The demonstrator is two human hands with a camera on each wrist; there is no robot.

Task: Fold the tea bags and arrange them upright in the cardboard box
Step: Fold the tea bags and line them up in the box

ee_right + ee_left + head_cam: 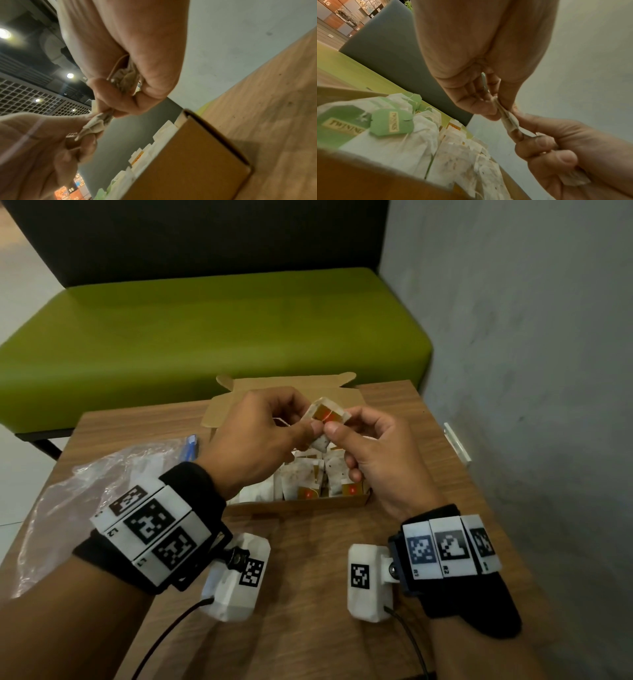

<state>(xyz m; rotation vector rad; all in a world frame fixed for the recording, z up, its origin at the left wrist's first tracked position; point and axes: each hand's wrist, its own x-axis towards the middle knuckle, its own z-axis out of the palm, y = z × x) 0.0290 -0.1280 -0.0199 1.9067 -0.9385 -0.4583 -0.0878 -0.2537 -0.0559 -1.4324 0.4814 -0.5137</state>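
Both hands hold one white tea bag (327, 416) with an orange-red tag above the open cardboard box (298, 503). My left hand (308, 419) pinches its left side between thumb and fingers. My right hand (342, 421) pinches its right side. In the left wrist view the bag (506, 119) is creased and stretched between the left hand (498, 112) and the right hand's fingers (539, 142). The right wrist view shows the right hand (111, 111) gripping the crumpled bag (96, 124). Several tea bags (308, 477) stand in the box, some with green tags (390, 121).
The box sits on a wooden table (308, 594), its lid flap (287, 381) open at the back. A clear plastic bag (102, 491) and a blue item (190, 446) lie at the left. A green bench (205, 330) stands behind; a grey wall (531, 371) is close on the right.
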